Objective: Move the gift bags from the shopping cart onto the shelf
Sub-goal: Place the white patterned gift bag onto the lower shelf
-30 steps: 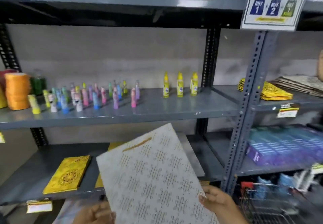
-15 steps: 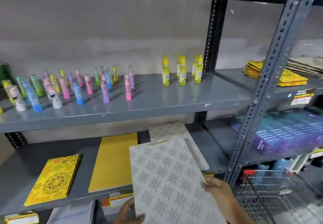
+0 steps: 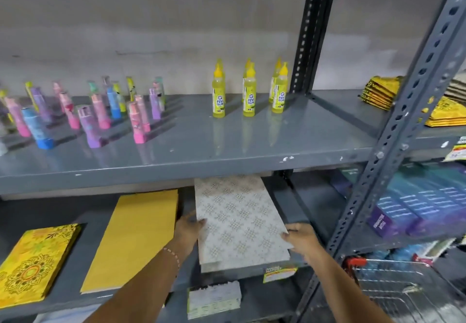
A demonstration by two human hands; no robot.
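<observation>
A flat white gift bag (image 3: 237,219) with a gold lattice pattern lies on top of a stack of the same bags on the lower grey shelf (image 3: 53,211). My left hand (image 3: 187,229) grips its left edge and my right hand (image 3: 301,238) holds its right front corner. A plain yellow gift bag stack (image 3: 136,237) lies to the left, and a yellow mandala-patterned gift bag (image 3: 32,259) lies further left. The wire shopping cart (image 3: 393,287) shows at the bottom right; its contents are hard to make out.
The upper grey shelf (image 3: 201,146) carries several pastel glue sticks (image 3: 88,113) and yellow glue bottles (image 3: 249,90). A perforated grey upright (image 3: 401,126) stands right of my hands. Beyond it are yellow packets (image 3: 380,93) and purple boxes (image 3: 416,204). Price tags (image 3: 278,273) hang on the shelf edge.
The white patterned bag has gone from tilted in front of the shelf to lying flat on the white stack. Both hands moved forward with it, and the view dropped lower and closer.
</observation>
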